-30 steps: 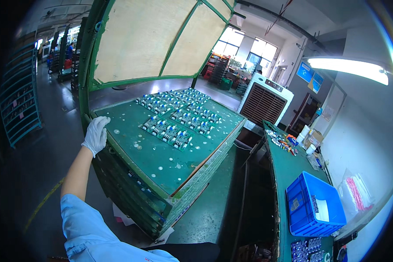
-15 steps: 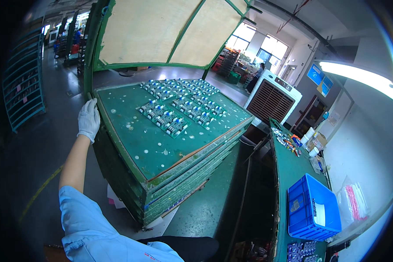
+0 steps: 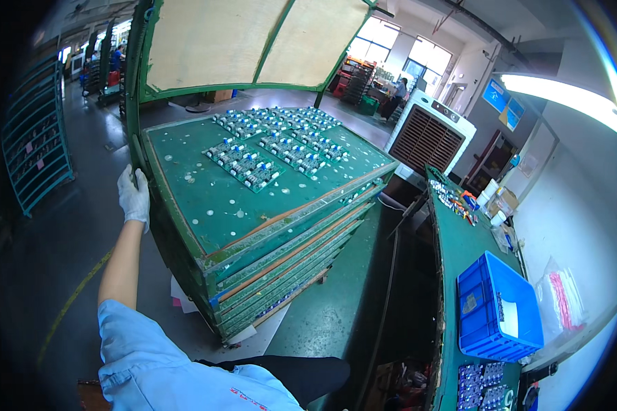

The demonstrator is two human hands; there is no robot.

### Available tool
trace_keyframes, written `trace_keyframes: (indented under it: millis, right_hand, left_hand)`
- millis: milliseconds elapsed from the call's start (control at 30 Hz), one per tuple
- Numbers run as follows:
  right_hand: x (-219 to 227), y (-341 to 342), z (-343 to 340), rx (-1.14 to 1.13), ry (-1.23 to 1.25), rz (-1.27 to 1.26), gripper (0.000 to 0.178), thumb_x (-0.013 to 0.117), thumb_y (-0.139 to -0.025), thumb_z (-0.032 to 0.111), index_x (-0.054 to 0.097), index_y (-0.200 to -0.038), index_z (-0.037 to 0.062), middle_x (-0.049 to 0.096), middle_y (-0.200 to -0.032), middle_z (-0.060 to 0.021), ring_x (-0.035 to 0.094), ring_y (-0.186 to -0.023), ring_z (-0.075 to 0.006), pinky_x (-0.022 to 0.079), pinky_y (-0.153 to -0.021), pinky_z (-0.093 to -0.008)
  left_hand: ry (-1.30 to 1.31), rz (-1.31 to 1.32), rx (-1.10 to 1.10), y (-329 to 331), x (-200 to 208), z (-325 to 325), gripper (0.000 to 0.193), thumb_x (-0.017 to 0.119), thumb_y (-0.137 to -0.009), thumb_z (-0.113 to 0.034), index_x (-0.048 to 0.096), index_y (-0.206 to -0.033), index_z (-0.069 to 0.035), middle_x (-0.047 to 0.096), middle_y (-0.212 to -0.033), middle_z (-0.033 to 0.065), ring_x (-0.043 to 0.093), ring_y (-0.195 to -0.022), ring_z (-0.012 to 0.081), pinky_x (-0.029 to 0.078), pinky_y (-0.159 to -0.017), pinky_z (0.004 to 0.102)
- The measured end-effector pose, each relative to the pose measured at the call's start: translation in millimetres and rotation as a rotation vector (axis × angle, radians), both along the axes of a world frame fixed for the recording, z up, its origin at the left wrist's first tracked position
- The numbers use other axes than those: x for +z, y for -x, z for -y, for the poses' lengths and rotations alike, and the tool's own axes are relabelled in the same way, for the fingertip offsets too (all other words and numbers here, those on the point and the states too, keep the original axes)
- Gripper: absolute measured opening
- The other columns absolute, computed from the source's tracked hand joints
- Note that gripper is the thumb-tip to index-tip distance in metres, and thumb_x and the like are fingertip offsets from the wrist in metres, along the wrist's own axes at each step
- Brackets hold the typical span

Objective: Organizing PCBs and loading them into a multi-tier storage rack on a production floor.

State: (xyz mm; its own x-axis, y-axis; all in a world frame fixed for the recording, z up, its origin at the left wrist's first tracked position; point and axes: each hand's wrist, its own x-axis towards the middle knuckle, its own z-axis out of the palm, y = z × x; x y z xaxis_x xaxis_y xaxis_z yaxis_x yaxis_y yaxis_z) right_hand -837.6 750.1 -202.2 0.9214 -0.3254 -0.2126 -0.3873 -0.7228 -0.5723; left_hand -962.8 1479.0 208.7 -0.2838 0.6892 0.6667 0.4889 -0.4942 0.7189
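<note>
My left hand (image 3: 135,200), in a white glove, grips the left side frame of a green tray rack (image 3: 175,250). Its fingers are partly curled round a dark edge there. On the rack's top tray (image 3: 185,198), several green circuit boards (image 3: 243,164) with white and blue parts lie in rows toward the far side. The tray's near part shows scattered pale spots. More trays are stacked beneath it, and a gap with boards inside shows under the top tray's right edge. My right hand is out of view.
Raised cream panels (image 3: 212,44) in green frames stand behind the tray. To the right, a green bench (image 3: 452,274) holds a blue bin (image 3: 476,308), circuit boards (image 3: 480,383) and hand tools. An air cooler (image 3: 428,137) stands beyond. A teal rack (image 3: 38,137) is at left.
My left hand has slid down and nearer along the rack's left side. The top tray's near right edge now stands apart from the trays below. The view has shifted slightly.
</note>
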Motion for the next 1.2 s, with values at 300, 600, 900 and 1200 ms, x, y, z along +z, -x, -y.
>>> trace_keyframes:
  millis: [300, 600, 900, 1200]
  right_hand:
    - [12.9, -22.3, -25.1, -0.09, -0.217, 0.243, 0.039, 0.05, -0.089, 0.032, 0.06, -0.1, -0.0038, 0.062, -0.1, -0.0242, 0.057, -0.092, -0.0393, 0.045, -0.084, -0.044]
    - [-18.0, -63.4, 18.9, -0.265, -0.356, 0.083, 0.041, 0.049, -0.094, 0.03, 0.06, -0.104, -0.0076, 0.061, -0.105, -0.0218, 0.056, -0.095, -0.0334, 0.044, -0.087, -0.0413]
    - [-52.9, -64.9, 15.0, -0.421, -0.883, 0.091, 0.032, 0.053, -0.094, 0.032, 0.061, -0.096, 0.0003, 0.061, -0.087, -0.0066, 0.061, -0.079, -0.0161, 0.049, -0.075, -0.029]
    - [-39.5, -68.9, 13.7, -0.582, -1.076, -0.109, 0.037, 0.053, -0.095, 0.028, 0.057, -0.118, -0.0005, 0.063, -0.107, -0.0117, 0.064, -0.095, -0.0227, 0.051, -0.084, -0.0323]
  left_hand:
    - [0.021, -0.753, -0.42, 64.4, -113.7, 58.7, 0.055, 0.071, -0.071, -0.014, 0.049, -0.12, -0.003, 0.053, -0.118, 0.0194, 0.053, -0.111, 0.0354, 0.042, -0.098, 0.0399]
    - [0.24, -0.775, -0.691, -1.0, -68.0, 222.9, 0.034, 0.065, -0.08, -0.035, 0.057, -0.086, -0.002, 0.06, -0.075, 0.0168, 0.06, -0.069, 0.0337, 0.047, -0.063, 0.043]
    - [0.468, -0.859, -0.472, 16.2, -85.9, 183.0, 0.067, 0.047, -0.087, -0.063, 0.058, -0.082, 0.003, 0.058, -0.065, 0.0193, 0.06, -0.054, 0.0301, 0.045, -0.049, 0.041]
    - [0.814, -0.676, -0.388, -23.7, -93.0, 244.0, 0.05, 0.052, -0.088, -0.058, 0.057, -0.095, -0.008, 0.06, -0.07, 0.0067, 0.056, -0.047, 0.0154, 0.043, -0.043, 0.0271]
